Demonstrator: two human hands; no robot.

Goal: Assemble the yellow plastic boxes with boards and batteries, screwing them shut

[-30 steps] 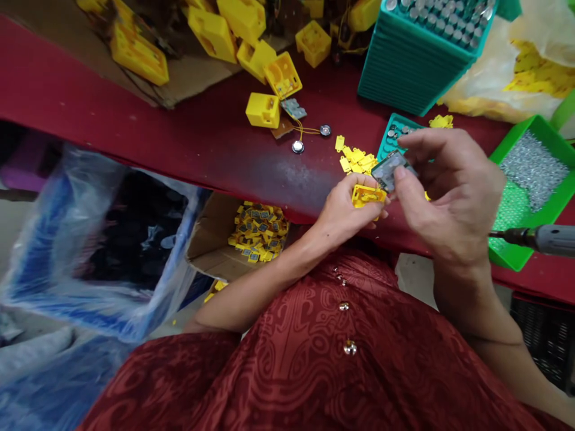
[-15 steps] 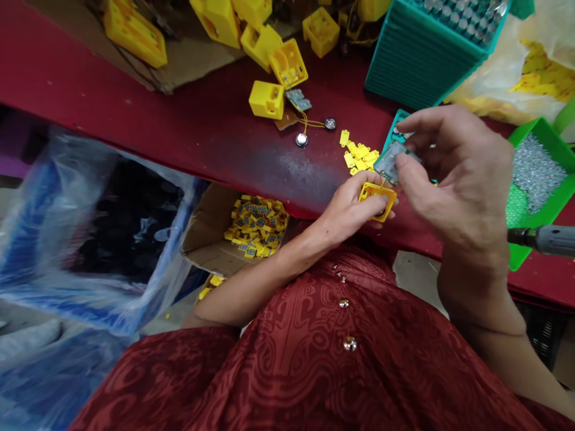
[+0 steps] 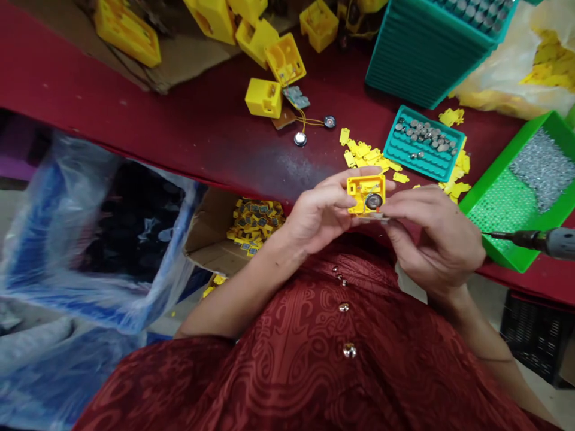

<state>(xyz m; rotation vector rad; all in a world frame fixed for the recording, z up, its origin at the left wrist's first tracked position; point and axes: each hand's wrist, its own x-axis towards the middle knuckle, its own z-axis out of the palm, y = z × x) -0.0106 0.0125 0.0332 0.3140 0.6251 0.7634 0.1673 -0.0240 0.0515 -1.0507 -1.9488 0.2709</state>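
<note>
So the left hand (image 3: 317,212) has the open yellow plastic housing (image 3: 363,193), thumb on its near left corner and fingers curled behind the far side, pretty snug. Open face is up toward the head camera, with a round dark speaker disc (image 3: 373,201) sitting in the corner closest to the right fingertips.

Right hand (image 3: 442,236) is just off the housing's right side, thumb and index together, and looks to be pinching the end of a thin greyish flat piece (image 3: 372,218). That piece is the bit to watch imo: it's seen nearly edge-on, long axis running left from the right fingertips, along the housing's near edge toward the left palm. Right hand's closer to it. Can't tell if it touches the housing.

Beyond the fingers there's a loose pile of small flat yellow plastic tabs (image 3: 362,152), then a shallow teal ridged tray (image 3: 442,175) of small silvery round parts. A grey power screwdriver (image 3: 559,242) pokes in right of the right hand.
</note>
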